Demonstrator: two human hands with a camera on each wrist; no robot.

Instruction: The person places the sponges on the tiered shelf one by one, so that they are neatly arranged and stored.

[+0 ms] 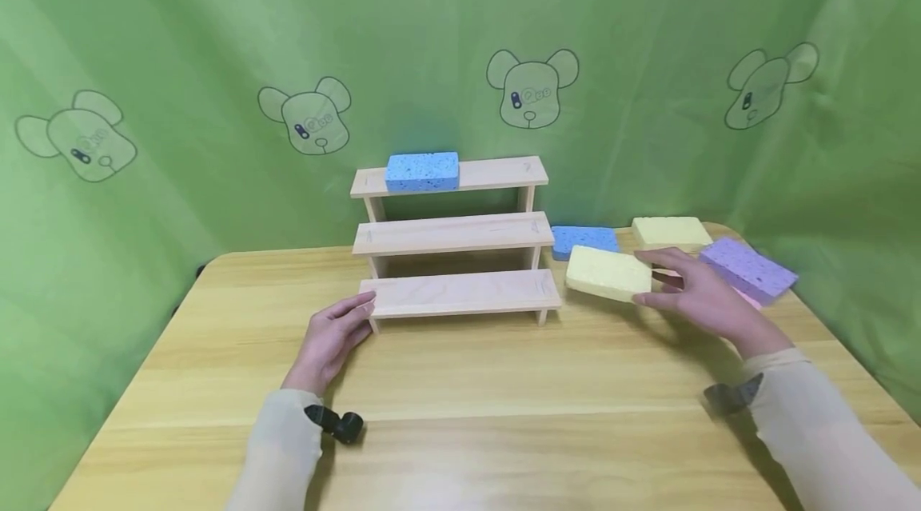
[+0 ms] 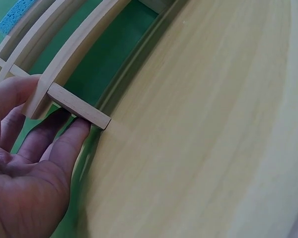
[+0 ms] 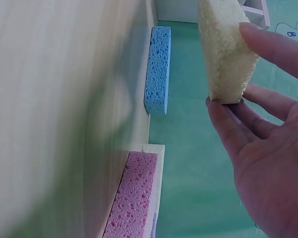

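Note:
A three-tier wooden shelf (image 1: 460, 295) stands on the table. My left hand (image 1: 332, 339) holds the left end of its lowest board, with the thumb over the board and fingers by the leg (image 2: 79, 106). One blue sponge (image 1: 422, 173) lies on the top tier, left of its middle. My right hand (image 1: 701, 295) pinches a yellow sponge (image 1: 608, 273) by its right end, raised off the table just right of the lowest tier. In the right wrist view, the thumb is on one side of this yellow sponge (image 3: 228, 59) and fingers are on the other.
Behind the right hand lie another blue sponge (image 1: 584, 241), a second yellow sponge (image 1: 671, 233), a purple sponge (image 1: 748, 269) and a partly hidden pink sponge (image 3: 131, 196). A green curtain (image 1: 432, 39) hangs behind the wooden table (image 1: 460, 447).

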